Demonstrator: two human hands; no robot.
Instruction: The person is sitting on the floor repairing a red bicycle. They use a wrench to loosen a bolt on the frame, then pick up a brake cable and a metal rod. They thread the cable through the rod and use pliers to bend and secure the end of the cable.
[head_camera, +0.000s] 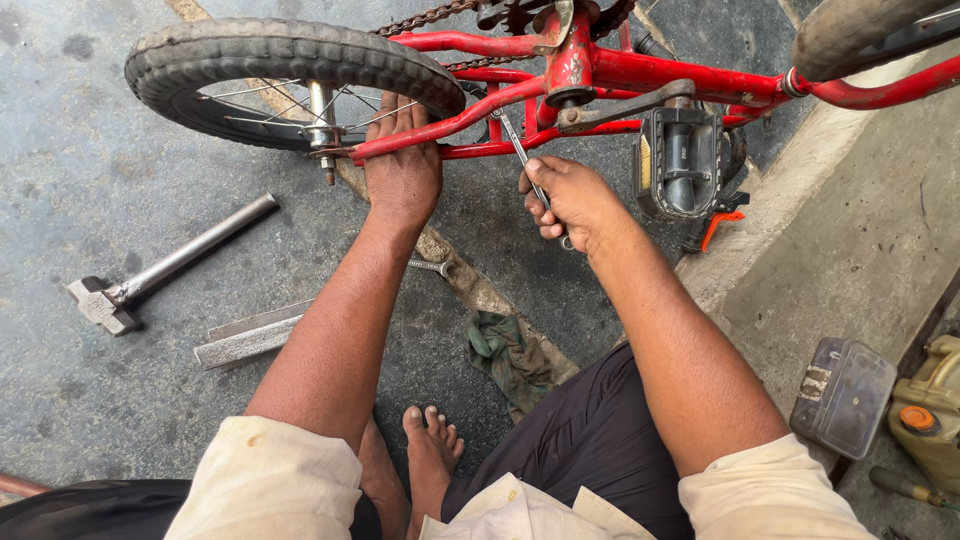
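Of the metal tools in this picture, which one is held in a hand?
The thin wrench in the right hand; the hammer and flat bar lie untouched on the ground.

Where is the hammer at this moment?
In the head view, the hammer lies on the grey floor, left of the left hand, below the bicycle wheel.
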